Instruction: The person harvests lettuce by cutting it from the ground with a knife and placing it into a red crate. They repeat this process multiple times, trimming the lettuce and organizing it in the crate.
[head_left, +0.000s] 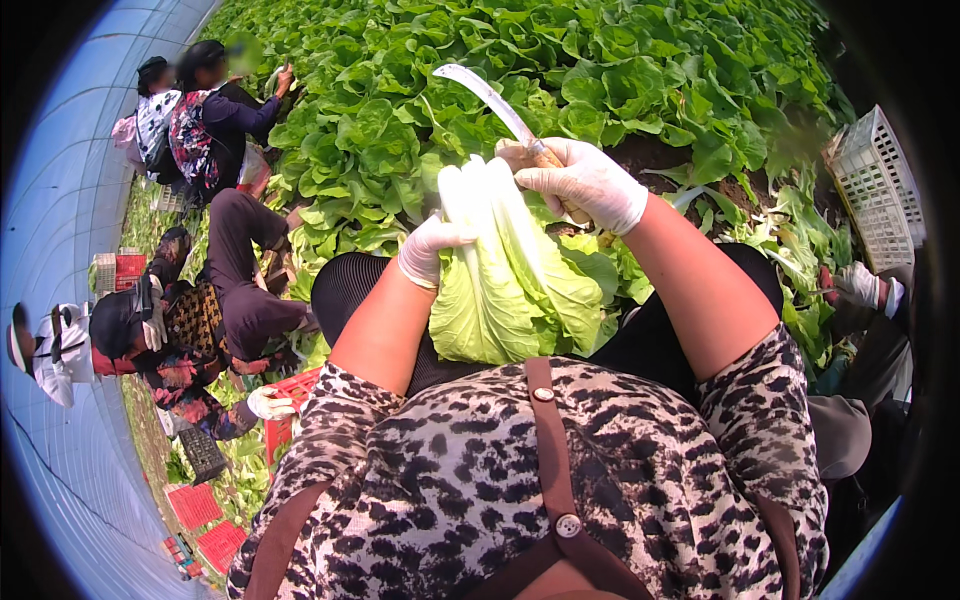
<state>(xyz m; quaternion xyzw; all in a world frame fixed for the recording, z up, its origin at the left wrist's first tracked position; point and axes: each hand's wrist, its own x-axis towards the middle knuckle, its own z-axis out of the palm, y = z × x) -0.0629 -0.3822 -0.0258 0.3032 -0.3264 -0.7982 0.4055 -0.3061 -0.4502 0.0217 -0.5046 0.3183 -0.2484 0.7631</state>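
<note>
A head of leafy lettuce-like greens (495, 285) is held in front of my chest, its pale stem end up and its leaves hanging toward my lap. My left hand (433, 247), in a white glove, grips it at the side with the thumb across the white ribs. In my gloved right hand (581, 180) is the wooden handle of a curved harvesting knife (491, 97). The blade points up and to the left, away from the greens. My right fingertips are close beside the stem end; whether they touch it, I cannot tell.
Rows of leafy greens (480, 45) grow ahead. Trimmed leaves lie on the soil at right, near a white plastic crate (874, 187). Several co-workers crouch or stand at left, one gloved hand (271, 403) by a red crate (279, 435). Another worker's gloved hand (856, 285) is at right.
</note>
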